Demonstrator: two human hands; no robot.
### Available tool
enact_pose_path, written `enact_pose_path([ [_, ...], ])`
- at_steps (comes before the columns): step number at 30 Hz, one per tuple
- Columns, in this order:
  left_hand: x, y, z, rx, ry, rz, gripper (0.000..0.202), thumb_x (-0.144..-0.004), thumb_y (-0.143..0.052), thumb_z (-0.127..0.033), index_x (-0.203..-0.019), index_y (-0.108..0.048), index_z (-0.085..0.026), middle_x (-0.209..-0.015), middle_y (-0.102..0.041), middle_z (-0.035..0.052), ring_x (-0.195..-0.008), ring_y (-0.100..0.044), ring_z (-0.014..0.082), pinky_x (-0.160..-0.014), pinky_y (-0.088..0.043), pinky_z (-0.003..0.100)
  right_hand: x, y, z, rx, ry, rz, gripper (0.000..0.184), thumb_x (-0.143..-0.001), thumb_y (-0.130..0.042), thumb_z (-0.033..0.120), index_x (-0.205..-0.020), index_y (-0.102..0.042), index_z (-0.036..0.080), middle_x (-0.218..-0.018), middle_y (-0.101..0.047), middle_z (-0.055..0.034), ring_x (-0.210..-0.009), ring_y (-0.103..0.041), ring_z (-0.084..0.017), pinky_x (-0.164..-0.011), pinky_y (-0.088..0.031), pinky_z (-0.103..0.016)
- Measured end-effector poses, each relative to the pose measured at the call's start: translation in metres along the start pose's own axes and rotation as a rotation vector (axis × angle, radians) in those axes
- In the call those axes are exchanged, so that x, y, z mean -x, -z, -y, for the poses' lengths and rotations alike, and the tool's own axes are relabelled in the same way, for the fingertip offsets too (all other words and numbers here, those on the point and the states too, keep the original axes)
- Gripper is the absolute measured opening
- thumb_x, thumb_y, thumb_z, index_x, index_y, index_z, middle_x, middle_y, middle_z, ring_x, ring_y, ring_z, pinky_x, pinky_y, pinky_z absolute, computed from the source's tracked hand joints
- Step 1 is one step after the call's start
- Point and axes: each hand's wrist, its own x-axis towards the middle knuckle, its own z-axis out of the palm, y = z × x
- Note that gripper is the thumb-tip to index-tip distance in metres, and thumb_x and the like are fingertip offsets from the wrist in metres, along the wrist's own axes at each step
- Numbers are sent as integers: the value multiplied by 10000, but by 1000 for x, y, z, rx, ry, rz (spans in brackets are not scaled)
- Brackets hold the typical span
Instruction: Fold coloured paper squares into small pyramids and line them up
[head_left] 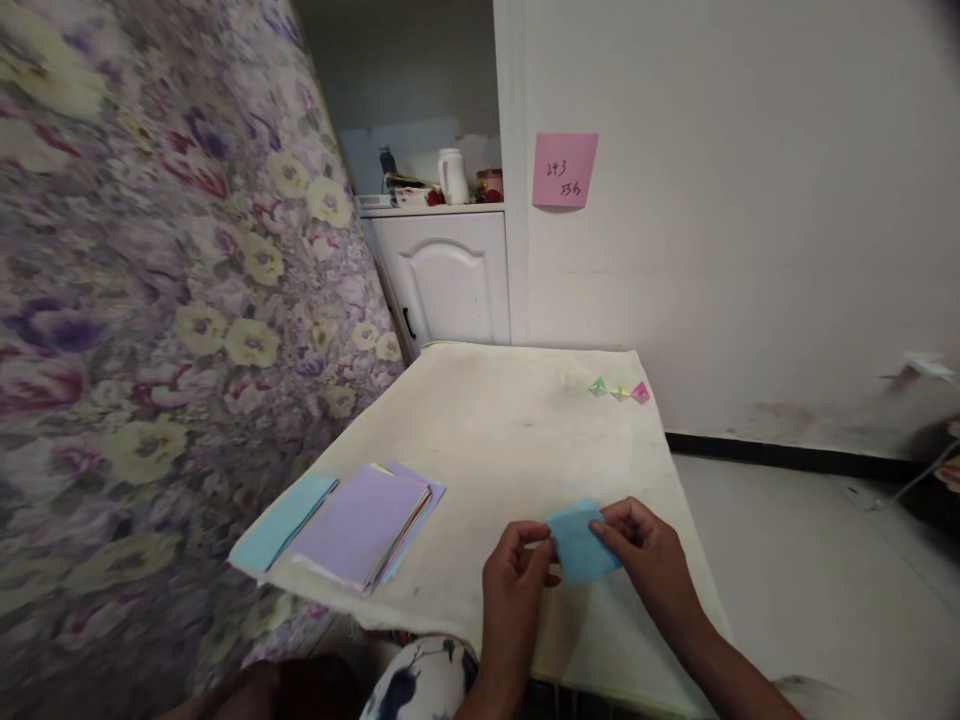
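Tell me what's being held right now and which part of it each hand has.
Blue paper: the left hand grips its left edge, the right hand its upper right part.

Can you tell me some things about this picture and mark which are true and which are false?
1. The left hand and right hand hold blue paper. True.
2. The pink note is stuck on the curtain. False: the pink note is on the wall.
3. Three small shapes lie on the table. True.
4. The purple paper is right of both hands. False: the purple paper is left of them.
5. A white jug stands on the shelf. True.
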Motion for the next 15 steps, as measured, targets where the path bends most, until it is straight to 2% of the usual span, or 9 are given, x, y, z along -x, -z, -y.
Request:
enact_pose_path([
  [10,-1,-1,0,6,28,9,168,-689,-626,-283,-784,-601,-148,-680,-633,14,-576,-583,131,-483,-467,213,2,-1,2,-14,18,29,201,-716,-634,356,-693,-542,179,-609,-556,3,-553,-476,-135,-504,-376,-242],
  [15,-2,2,3,-16,27,18,227,-699,-620,-342,-772,-641,-129,-632,-609,18,-584,-568,137,-424,-433,188,6,-4,9,80,115,22,169,-725,-626,317,-663,-546,182,-624,-551,4,-598,-498,-146,-555,-403,-248],
])
